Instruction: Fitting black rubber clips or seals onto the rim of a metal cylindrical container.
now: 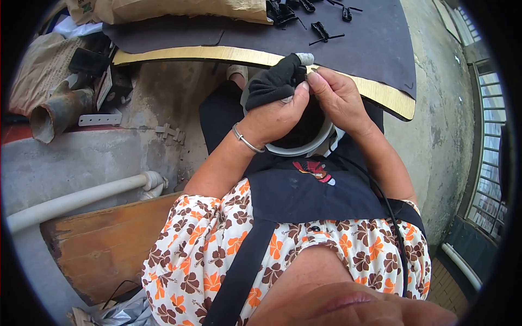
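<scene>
My left hand [274, 106] wears a black glove with grey covering on a fingertip; its thumb is bare. Its fingers are closed around a small black part [300, 71], mostly hidden by the hand. Against it, my right hand [341, 100] is bare, with thumb and forefinger pinched together; what they grip is too small to make out. Both hands meet at the table's near edge, above a white bucket [304, 150] between my knees, with dark contents inside. On the dark tabletop ahead lie several black clip-like pieces with thin crossbars [321, 32].
The curved table [239, 53] has a yellow edge strip. A large brown paper sack [179, 10] lies on its far left. At the left are a rusty metal pipe [54, 114], a white perforated strip [100, 119] and a white plastic pipe [81, 198]. A barred window [492, 136] stands at right.
</scene>
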`<state>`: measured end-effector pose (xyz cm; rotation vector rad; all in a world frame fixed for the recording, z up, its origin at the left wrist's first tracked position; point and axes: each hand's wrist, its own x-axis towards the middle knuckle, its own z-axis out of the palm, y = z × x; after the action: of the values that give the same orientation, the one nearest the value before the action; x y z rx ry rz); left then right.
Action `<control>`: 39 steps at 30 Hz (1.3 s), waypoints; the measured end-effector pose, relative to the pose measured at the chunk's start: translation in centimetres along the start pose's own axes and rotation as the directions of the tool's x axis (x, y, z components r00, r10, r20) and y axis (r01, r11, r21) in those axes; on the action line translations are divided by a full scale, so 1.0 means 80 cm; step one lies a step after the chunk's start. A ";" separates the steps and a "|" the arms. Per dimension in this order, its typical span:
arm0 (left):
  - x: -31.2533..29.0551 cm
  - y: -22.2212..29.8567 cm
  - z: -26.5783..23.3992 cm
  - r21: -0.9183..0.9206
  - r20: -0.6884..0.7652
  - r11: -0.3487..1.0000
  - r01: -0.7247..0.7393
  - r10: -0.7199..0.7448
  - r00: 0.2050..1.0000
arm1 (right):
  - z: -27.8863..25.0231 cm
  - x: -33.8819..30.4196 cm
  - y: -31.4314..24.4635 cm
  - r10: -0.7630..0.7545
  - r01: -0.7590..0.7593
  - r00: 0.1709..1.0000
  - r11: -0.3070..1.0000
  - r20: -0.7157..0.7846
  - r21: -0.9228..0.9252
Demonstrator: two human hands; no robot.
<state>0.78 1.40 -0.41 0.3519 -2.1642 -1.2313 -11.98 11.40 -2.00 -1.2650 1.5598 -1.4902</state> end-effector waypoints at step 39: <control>-0.001 -0.020 -0.001 0.353 -0.020 0.924 -0.150 0.168 0.986 | -0.041 0.038 -0.015 0.027 -0.034 0.999 0.881 -0.021 -0.471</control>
<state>0.78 0.51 -1.79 0.3407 -2.3161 -0.7368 -15.74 9.96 0.25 -1.4838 2.0234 -1.1299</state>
